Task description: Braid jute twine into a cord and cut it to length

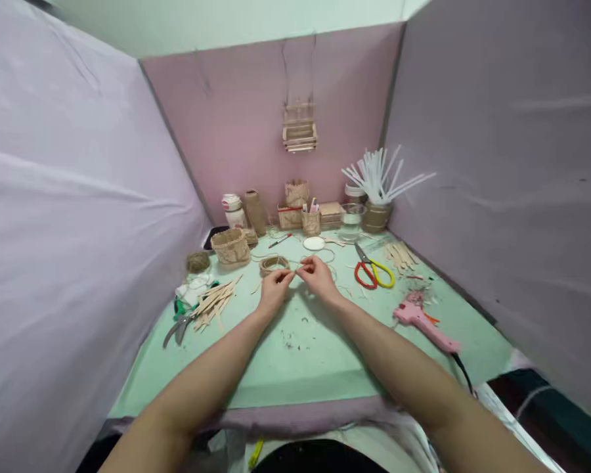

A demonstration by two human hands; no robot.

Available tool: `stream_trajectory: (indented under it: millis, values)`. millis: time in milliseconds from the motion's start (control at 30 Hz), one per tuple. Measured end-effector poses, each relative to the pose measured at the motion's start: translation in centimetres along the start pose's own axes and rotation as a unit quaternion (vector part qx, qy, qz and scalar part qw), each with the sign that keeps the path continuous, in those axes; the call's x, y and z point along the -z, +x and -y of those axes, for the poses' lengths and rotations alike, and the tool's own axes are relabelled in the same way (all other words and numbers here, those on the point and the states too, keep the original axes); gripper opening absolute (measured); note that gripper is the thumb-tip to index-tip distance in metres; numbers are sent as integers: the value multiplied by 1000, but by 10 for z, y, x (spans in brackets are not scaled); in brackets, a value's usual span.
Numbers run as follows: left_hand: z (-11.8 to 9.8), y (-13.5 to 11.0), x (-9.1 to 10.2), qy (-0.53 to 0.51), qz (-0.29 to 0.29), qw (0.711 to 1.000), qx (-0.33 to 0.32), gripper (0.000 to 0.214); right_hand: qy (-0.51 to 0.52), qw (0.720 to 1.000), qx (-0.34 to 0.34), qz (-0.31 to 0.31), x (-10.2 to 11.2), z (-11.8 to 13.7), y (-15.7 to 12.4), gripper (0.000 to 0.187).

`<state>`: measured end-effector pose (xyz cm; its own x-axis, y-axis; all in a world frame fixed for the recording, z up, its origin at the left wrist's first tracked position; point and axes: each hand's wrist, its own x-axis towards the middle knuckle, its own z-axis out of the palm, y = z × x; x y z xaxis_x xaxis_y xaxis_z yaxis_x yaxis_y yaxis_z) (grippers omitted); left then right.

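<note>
My left hand (276,286) and my right hand (318,276) meet over the middle of the pale green table (305,355), fingertips pinched together. Between them runs a thin piece of jute twine (295,270), too small to make out clearly. Just behind my left hand lies a small coil of twine (274,264). Both forearms stretch out from the near edge.
Left: a pile of wooden sticks (217,300), green-handled pliers (180,322), a twine ball (197,261), a twine-wrapped basket (231,247). Right: red-and-yellow scissors (373,272), a pink glue gun (423,322), more sticks (398,255). Jars, a pot of white rods (377,190) and cloth walls stand behind.
</note>
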<state>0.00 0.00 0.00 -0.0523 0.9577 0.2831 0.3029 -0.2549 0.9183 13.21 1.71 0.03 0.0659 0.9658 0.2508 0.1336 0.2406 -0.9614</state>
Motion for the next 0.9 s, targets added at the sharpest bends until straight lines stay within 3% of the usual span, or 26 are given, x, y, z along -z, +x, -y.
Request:
stream_trajectory:
  millis: [333, 500, 633, 767, 900]
  values:
    - [1, -2, 0, -23, -27, 999, 9, 18, 9, 999, -31, 26, 0, 1, -4, 22]
    - [5, 3, -2, -103, -20, 992, 65, 18, 46, 991, -113, 51, 1, 7, -6, 25]
    - [4, 7, 0, -223, 22, 966, 130, 18, 80, 985, -137, 63, 1, 10, -6, 27]
    - [0, 8, 3, -311, 79, 931, 172, 23, 80, 990, -101, 57, 2, 9, -5, 25]
    - [-2, 6, 1, -311, 69, 932, 174, 30, -3, 1000, 24, 15, 3, 6, -5, 11]
